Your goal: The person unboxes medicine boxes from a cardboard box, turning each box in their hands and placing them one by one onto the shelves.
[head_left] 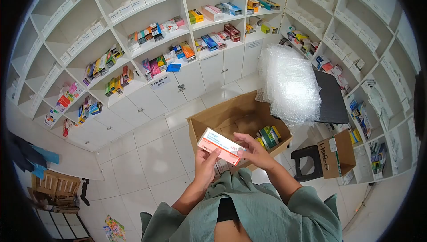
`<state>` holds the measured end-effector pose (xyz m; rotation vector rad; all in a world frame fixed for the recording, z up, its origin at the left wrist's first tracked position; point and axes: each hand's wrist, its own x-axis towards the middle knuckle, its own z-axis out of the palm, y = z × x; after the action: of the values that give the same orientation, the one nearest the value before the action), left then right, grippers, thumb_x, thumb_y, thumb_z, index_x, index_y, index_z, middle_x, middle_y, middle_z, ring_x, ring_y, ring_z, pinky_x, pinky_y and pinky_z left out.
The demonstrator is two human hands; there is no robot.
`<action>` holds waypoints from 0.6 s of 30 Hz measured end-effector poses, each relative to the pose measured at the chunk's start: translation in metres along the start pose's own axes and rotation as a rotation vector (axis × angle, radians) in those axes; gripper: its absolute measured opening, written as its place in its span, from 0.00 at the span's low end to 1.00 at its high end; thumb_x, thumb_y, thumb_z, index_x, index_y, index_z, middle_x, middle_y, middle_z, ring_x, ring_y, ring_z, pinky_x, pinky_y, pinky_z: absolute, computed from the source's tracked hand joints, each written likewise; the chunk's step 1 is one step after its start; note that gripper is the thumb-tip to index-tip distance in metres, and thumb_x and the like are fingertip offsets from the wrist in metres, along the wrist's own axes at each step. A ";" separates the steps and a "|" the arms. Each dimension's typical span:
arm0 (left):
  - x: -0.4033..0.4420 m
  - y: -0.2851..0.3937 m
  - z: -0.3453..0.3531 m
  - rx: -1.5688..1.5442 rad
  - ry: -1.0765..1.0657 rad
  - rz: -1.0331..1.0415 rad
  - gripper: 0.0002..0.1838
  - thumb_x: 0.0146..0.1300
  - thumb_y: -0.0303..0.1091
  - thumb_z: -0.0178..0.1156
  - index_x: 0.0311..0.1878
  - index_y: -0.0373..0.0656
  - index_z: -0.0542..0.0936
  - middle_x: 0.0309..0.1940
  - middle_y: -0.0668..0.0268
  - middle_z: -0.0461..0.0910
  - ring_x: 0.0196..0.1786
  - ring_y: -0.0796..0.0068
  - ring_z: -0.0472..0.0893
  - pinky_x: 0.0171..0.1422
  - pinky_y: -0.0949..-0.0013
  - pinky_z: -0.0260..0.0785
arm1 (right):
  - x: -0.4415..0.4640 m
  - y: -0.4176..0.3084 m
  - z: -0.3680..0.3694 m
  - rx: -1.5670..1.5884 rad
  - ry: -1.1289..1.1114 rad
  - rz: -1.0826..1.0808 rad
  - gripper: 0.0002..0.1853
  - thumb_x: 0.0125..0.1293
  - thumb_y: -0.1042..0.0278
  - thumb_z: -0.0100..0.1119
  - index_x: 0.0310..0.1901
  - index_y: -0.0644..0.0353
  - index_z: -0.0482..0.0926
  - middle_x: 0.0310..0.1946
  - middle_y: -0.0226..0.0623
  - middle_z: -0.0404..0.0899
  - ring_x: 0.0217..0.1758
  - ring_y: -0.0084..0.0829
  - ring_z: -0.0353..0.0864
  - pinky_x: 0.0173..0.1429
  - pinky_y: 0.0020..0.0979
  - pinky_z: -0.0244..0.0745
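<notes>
A white and orange medicine box [220,146] is held up at a tilt in front of my body, its printed face toward me. My left hand [207,162] grips its lower left side, thumb on the front. At its right end, my right hand [255,151] has the thumb on the box and the fingers curved behind the upper edge. Below the hands stands an open cardboard carton [200,129]. Several green, white and yellow medicine boxes [268,136] lie in the carton's right end.
Bubble wrap [289,82] is heaped on a black surface [331,97] behind the carton. A black stool [307,163] and a smaller open carton [340,153] stand at right. White shelves [151,42] with medicine boxes curve around the room. A wooden crate [55,184] sits at far left.
</notes>
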<state>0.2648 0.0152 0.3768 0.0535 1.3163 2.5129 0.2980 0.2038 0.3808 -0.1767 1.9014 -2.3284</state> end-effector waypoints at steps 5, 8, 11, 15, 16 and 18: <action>-0.005 0.001 0.006 0.038 0.005 0.100 0.17 0.64 0.23 0.54 0.55 0.38 0.66 0.48 0.61 0.75 0.50 0.71 0.78 0.54 0.66 0.72 | -0.011 0.014 0.010 0.190 0.071 0.012 0.34 0.60 0.75 0.63 0.65 0.62 0.58 0.57 0.40 0.68 0.58 0.29 0.71 0.62 0.30 0.66; -0.007 0.003 0.004 0.066 -0.015 0.077 0.18 0.64 0.24 0.55 0.56 0.38 0.65 0.49 0.61 0.75 0.51 0.71 0.77 0.55 0.65 0.71 | -0.015 0.015 0.012 0.204 0.115 0.018 0.32 0.60 0.78 0.62 0.64 0.61 0.59 0.54 0.38 0.70 0.56 0.28 0.72 0.60 0.29 0.67; -0.012 0.009 0.002 0.067 0.003 0.109 0.25 0.63 0.27 0.57 0.61 0.40 0.61 0.52 0.58 0.74 0.53 0.72 0.76 0.56 0.68 0.70 | -0.017 0.002 0.013 0.228 0.136 -0.002 0.31 0.60 0.79 0.61 0.63 0.59 0.59 0.50 0.36 0.73 0.53 0.26 0.73 0.57 0.27 0.69; -0.017 0.037 0.008 0.022 -0.075 0.179 0.33 0.64 0.31 0.53 0.69 0.41 0.52 0.58 0.51 0.68 0.57 0.66 0.73 0.61 0.64 0.68 | -0.019 -0.014 0.010 0.264 0.182 -0.039 0.29 0.60 0.80 0.59 0.62 0.57 0.60 0.44 0.35 0.75 0.48 0.24 0.75 0.52 0.26 0.71; -0.016 0.040 0.005 0.049 -0.105 0.193 0.34 0.64 0.31 0.52 0.70 0.41 0.50 0.59 0.50 0.68 0.58 0.64 0.73 0.62 0.63 0.67 | -0.020 -0.015 0.009 0.253 0.207 -0.043 0.28 0.60 0.80 0.59 0.61 0.57 0.60 0.42 0.35 0.75 0.45 0.23 0.75 0.50 0.26 0.72; -0.019 0.047 0.008 0.183 -0.134 0.185 0.35 0.64 0.38 0.47 0.71 0.39 0.48 0.61 0.48 0.67 0.61 0.63 0.72 0.64 0.63 0.66 | -0.022 -0.018 0.008 0.269 0.215 -0.065 0.27 0.60 0.80 0.58 0.60 0.58 0.61 0.41 0.35 0.75 0.44 0.23 0.75 0.49 0.26 0.72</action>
<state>0.2730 -0.0088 0.4212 0.3932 1.5440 2.4771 0.3202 0.2033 0.3998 0.0425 1.6617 -2.7133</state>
